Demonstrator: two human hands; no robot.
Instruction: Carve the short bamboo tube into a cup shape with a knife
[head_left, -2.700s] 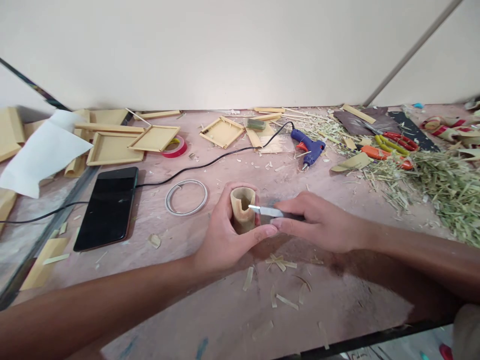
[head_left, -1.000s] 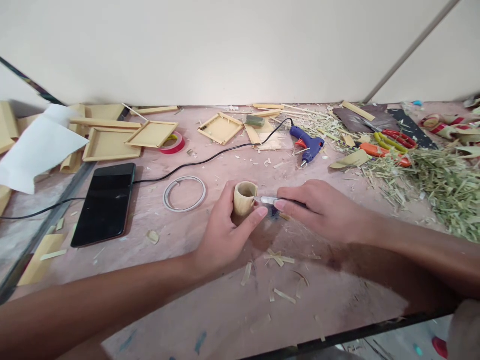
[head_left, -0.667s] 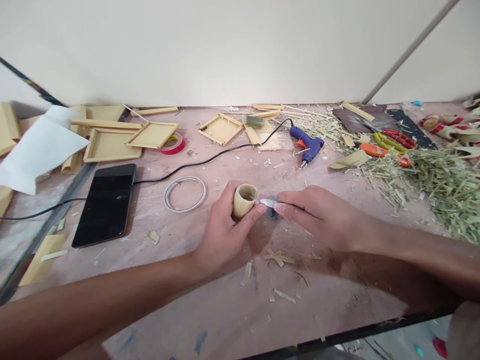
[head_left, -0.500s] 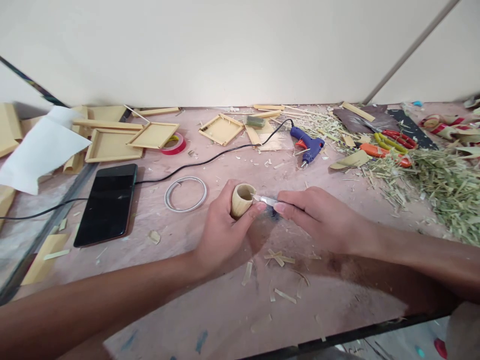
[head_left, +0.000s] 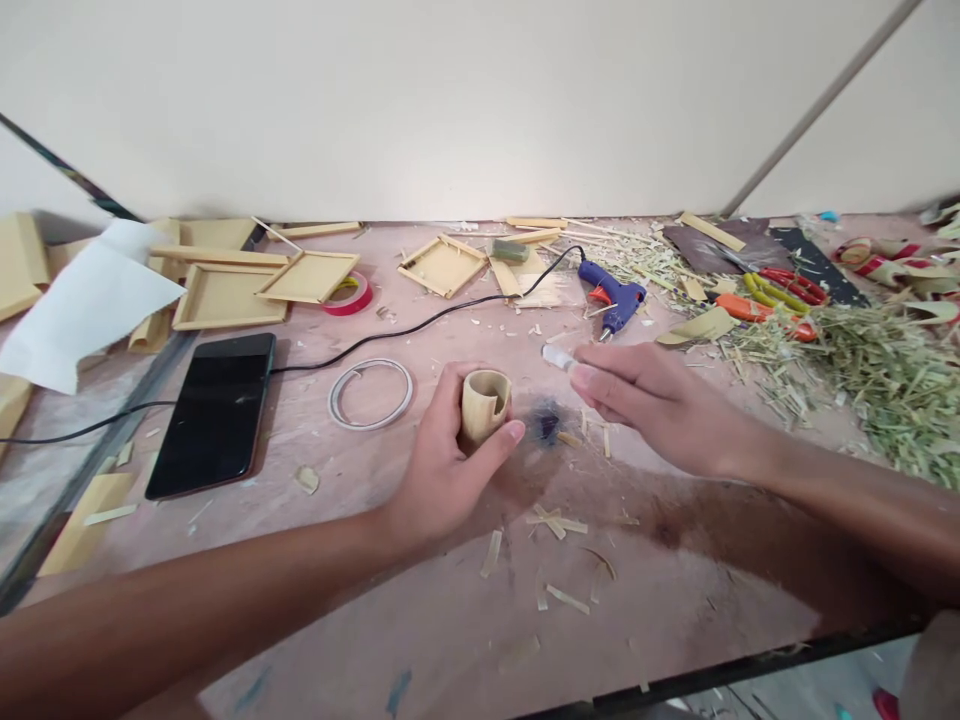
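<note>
Along the near edge of the table (head_left: pixel 450 645) runs a dark strip, and a little beyond it thin wood shavings (head_left: pixel 559 522) lie scattered, a few of them crossed over one another. Past these, the left hand (head_left: pixel 450 470) wraps a short wooden tube (head_left: pixel 478 412) from the left, its thumb pressed along the near side. The tube stands about upright with its mouth facing up and a notch cut into the right side of its rim; whether its base touches the table cannot be told. To the right, the right hand (head_left: pixel 660 405) pinches a knife (head_left: pixel 557 357) between thumb and fingers, well apart from the tube, its front end blurred. A dark stain (head_left: pixel 547 422) marks the table between the hands. Left of the tube lie a ring of white tape (head_left: pixel 335 400) and then a phone (head_left: pixel 214 415). Farther off, a black cord (head_left: pixel 495 297) reaches a blue glue gun (head_left: pixel 616 300), with a heap of green shavings (head_left: pixel 900 380) to its right. Shallow wooden trays (head_left: pixel 442 265) and a roll of red tape (head_left: pixel 362 296) sit near the pale wall (head_left: pixel 450 100).
</note>
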